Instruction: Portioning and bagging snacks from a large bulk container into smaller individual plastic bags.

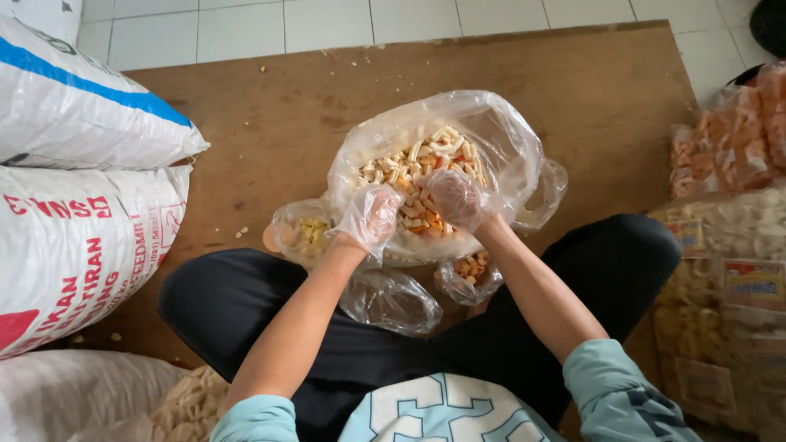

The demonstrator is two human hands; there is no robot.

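Brown board [270, 123] on tiled floor, sacks [82, 164] at left. Left hand [370, 217] and right hand [455, 199], gloved, dug into big clear bag of mixed crackers [426, 155]; fingers curled, grasp unclear. Small bags [304, 232] partly filled, one [391, 301] empty; big bag mostly full.
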